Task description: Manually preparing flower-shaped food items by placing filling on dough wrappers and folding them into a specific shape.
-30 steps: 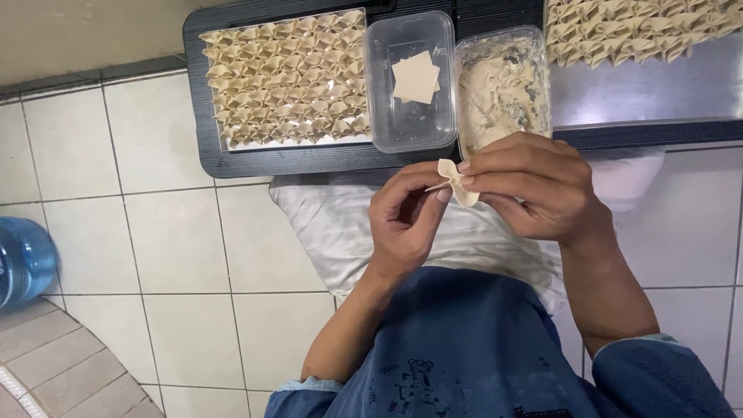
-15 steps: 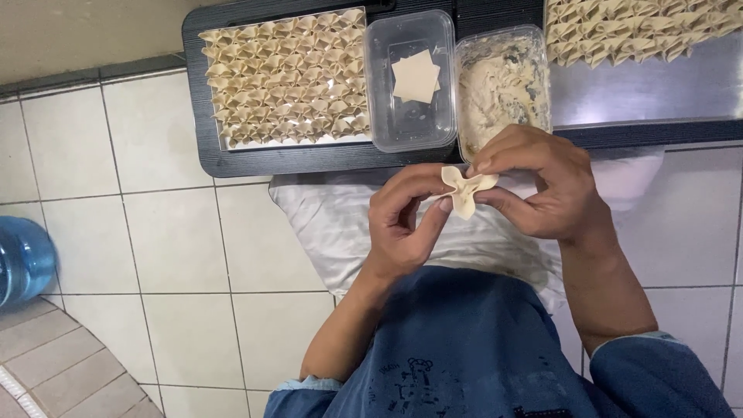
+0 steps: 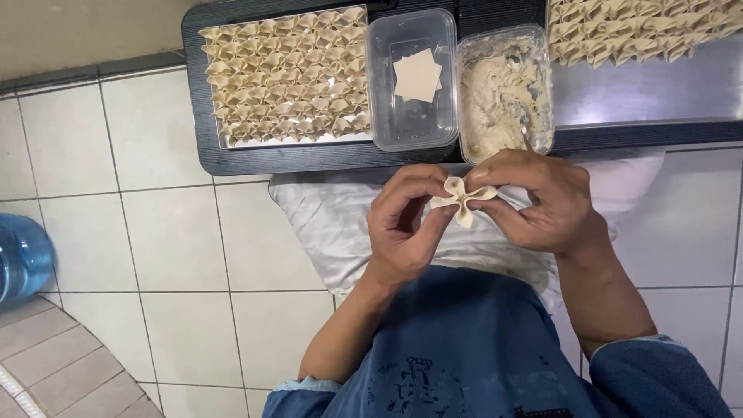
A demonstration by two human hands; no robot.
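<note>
The dumpling (image 3: 463, 200) is pinched between both hands, just above the lap and in front of the white cloth (image 3: 325, 224). The left hand (image 3: 406, 224) has its thumb and forefinger closed on the wrapper's left lobe; the right hand (image 3: 546, 201) clamps the right lobe and the lower fold with its fingertips drawn together. Neither hand is spread wide: the fingers are curled tight around the dough.

Judging from this grip, the thin wrapper could tear if the fingers pull apart too hard, and the folds at the centre could spring open if the pinch is too light, letting filling squeeze out. Dropped, it would likely land on the cloth or the tiled floor (image 3: 178, 248).

Farther out, at 12 o'clock from the hands, sits a tub of filling (image 3: 505, 89), with a clear tub of square wrappers (image 3: 414, 77) at about 11 o'clock. Beyond that, at 10 o'clock, a black tray (image 3: 203, 124) carries rows of folded dumplings (image 3: 286, 77); more rows (image 3: 642, 27) lie at 1 o'clock. A blue bottle (image 3: 23, 259) stands at 9 o'clock, well apart.
</note>
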